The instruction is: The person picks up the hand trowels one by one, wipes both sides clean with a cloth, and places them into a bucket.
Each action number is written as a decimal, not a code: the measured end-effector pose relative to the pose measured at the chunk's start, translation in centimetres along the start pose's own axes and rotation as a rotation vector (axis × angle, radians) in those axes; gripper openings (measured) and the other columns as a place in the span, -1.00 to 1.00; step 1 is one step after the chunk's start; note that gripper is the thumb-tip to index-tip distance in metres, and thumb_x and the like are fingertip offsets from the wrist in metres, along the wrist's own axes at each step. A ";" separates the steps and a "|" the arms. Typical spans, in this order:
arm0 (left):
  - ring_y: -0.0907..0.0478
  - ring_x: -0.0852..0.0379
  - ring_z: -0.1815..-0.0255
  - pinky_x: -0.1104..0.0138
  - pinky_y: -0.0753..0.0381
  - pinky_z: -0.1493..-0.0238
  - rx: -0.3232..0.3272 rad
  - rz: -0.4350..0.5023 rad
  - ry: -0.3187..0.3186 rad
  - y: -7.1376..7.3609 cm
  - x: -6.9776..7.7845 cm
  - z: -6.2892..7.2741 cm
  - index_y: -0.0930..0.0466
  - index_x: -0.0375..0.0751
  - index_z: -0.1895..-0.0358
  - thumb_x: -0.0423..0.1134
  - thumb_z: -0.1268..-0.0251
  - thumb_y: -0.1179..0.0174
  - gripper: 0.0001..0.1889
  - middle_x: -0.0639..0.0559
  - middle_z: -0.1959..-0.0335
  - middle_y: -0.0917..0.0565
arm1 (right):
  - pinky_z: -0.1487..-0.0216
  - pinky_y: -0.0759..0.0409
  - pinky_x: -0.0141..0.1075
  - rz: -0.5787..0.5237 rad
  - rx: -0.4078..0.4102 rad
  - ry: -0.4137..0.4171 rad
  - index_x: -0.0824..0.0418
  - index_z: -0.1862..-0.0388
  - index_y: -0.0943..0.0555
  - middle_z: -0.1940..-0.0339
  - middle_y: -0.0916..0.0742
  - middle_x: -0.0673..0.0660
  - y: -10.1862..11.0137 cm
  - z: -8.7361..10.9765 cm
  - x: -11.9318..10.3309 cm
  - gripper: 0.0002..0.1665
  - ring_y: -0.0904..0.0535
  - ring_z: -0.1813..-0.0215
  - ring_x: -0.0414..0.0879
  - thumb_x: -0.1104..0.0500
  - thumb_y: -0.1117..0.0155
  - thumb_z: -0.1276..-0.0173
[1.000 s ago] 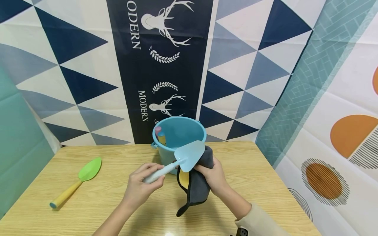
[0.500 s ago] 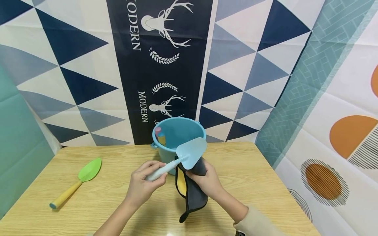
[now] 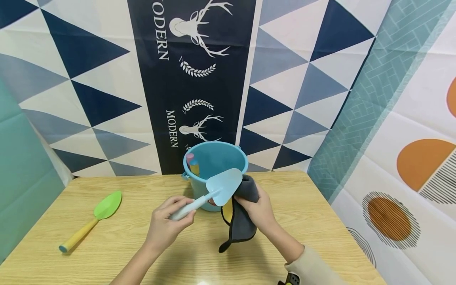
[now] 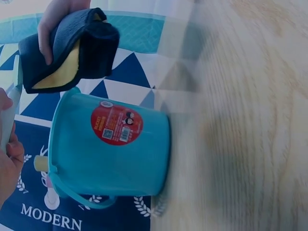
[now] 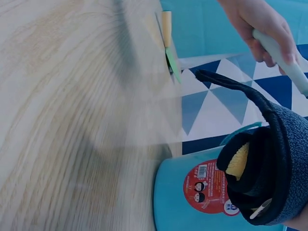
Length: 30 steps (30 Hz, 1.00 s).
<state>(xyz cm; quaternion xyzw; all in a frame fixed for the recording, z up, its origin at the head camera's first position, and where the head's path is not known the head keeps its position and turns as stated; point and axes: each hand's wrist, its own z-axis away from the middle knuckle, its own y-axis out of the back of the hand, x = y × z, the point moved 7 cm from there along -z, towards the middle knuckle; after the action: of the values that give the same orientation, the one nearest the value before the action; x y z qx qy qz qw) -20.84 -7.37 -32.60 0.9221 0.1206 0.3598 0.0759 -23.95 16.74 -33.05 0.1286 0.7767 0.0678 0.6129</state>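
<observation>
My left hand (image 3: 167, 219) grips the handle of a light blue toy trowel (image 3: 225, 185), its blade tilted up in front of the bucket. In my right hand (image 3: 259, 206) is a folded dark grey cleaning cloth (image 3: 244, 221) with a yellow inner side and black edging. The cloth lies right by the blade's right edge; whether they touch I cannot tell. In the left wrist view the cloth (image 4: 72, 53) hangs above the bucket's rim. Behind both hands stands the blue bucket (image 3: 199, 190), with a pink-ended and a blue-and-yellow handle inside it.
A green trowel with a yellow handle (image 3: 80, 233) lies on the left of the wooden table (image 3: 285, 221). A red round label (image 4: 117, 122) is on the bucket's side. Patterned cloth walls (image 3: 285, 79) enclose the back and sides.
My right hand first drew the cloth down and left beneath the blade, then brought it back up and right. The trowel rose slightly, then came down and left. My left hand keeps its grip.
</observation>
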 end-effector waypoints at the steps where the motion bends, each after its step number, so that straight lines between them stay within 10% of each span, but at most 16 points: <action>1: -0.55 0.31 0.29 0.52 -0.58 0.34 -0.005 0.000 0.006 0.0 -0.1 0.1 -0.72 -0.20 0.22 -0.54 0.14 -0.36 -0.68 -0.01 0.26 -0.67 | -0.12 -0.50 -0.07 -0.008 0.015 -0.005 0.10 -0.26 -0.43 -0.15 -0.59 0.19 0.2 -0.1 0.0 -0.36 -0.52 -0.15 0.09 0.29 -0.32 -0.16; 30: -0.56 0.30 0.26 0.43 -0.61 0.32 -0.012 0.048 0.097 -1.2 0.1 -0.6 -0.72 -0.19 0.20 -0.48 0.06 -0.36 -0.72 -0.02 0.22 -0.67 | -0.08 -0.53 -0.14 0.049 -0.127 0.058 0.12 -0.17 -0.50 -0.08 -0.64 0.16 -2.0 1.0 -0.6 -0.43 -0.56 -0.11 0.07 0.32 -0.34 -0.14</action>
<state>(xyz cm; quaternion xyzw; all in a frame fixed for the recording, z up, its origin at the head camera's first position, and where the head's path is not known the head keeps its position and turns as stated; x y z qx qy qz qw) -21.38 -6.18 -32.40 0.9057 0.0999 0.4065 0.0666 -23.08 14.56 -33.23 0.1063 0.7848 0.1354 0.5953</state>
